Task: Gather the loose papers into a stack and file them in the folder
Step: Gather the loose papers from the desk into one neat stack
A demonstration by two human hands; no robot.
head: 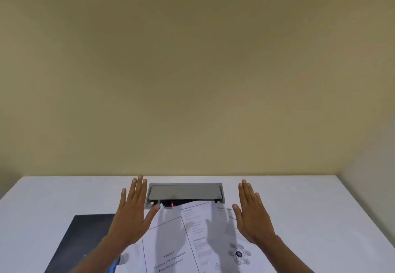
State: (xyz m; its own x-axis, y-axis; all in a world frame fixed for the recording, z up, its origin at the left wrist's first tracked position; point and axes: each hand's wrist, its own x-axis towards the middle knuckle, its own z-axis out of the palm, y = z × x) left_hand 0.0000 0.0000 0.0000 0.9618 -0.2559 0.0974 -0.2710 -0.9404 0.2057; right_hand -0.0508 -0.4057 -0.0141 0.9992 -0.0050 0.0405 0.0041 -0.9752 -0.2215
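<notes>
Several loose printed papers (181,240) lie fanned and overlapping on the white table (310,219), their text upside down to me. A dark folder (85,236) lies flat to their left, partly under my left forearm. My left hand (132,215) hovers flat, fingers spread, above the papers' left edge and holds nothing. My right hand (252,215) is held flat and open over the papers' right edge, also holding nothing. Both hands cast shadows on the sheets.
A grey cable hatch (184,191) is set into the table just behind the papers, with a small red light (172,204) in its opening. A beige wall rises behind the table's far edge. A bit of blue (114,267) shows by the folder at the bottom.
</notes>
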